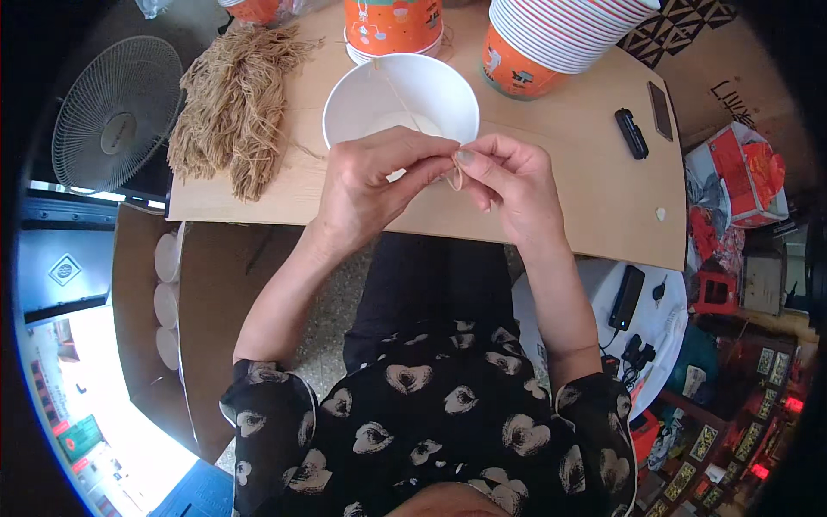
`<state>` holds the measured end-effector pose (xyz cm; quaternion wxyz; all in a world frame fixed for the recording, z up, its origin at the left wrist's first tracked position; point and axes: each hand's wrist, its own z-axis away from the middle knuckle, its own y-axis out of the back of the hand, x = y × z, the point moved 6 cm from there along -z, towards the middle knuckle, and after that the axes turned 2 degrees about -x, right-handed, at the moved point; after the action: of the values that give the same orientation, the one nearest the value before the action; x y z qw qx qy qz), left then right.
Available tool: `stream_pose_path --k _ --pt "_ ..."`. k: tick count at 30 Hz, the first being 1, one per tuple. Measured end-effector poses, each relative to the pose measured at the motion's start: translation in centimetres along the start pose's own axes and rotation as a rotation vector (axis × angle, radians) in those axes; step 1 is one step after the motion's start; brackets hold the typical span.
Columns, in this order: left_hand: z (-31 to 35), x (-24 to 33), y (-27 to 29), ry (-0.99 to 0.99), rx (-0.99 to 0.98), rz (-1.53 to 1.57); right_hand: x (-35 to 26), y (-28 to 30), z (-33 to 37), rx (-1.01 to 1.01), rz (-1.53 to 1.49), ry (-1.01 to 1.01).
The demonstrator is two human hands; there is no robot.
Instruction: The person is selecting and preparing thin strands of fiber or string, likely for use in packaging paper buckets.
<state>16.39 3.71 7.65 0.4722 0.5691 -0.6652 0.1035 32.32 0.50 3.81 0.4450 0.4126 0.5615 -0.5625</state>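
Above the table's front edge, my left hand [366,177] and my right hand [519,183] meet fingertip to fingertip. Both are closed in a pinch on a thin tan string [457,179], which makes a small loop between them. Just beyond my fingers is a white paper tub [401,82], its mouth tilted toward me and its lower part hidden by my hands. A strand of similar string runs across its inside. To the left lies a thick bundle of tan strings [237,103], hanging a little toward the table's front edge.
An orange printed tub [394,26] and a tilted stack of orange-and-white tubs [551,47] stand behind. At the right lie a black device [631,133] and a phone [661,110]. A fan [118,121] is at the left; below it, a cardboard box [148,293] holds round white pieces.
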Motion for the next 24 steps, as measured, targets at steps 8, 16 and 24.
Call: stream_pose_path --k 8,16,24 --pt "0.5 0.0 -0.1 0.003 0.045 -0.036 1.0 0.4 -0.3 -0.086 -0.168 -0.189" --pt "-0.6 -1.2 0.6 0.255 -0.053 0.078 0.0 -0.5 0.0 0.003 0.053 0.062" --pt "-1.5 -2.8 0.3 0.464 -0.265 0.243 -1.0 -1.0 0.7 0.023 0.379 0.206"
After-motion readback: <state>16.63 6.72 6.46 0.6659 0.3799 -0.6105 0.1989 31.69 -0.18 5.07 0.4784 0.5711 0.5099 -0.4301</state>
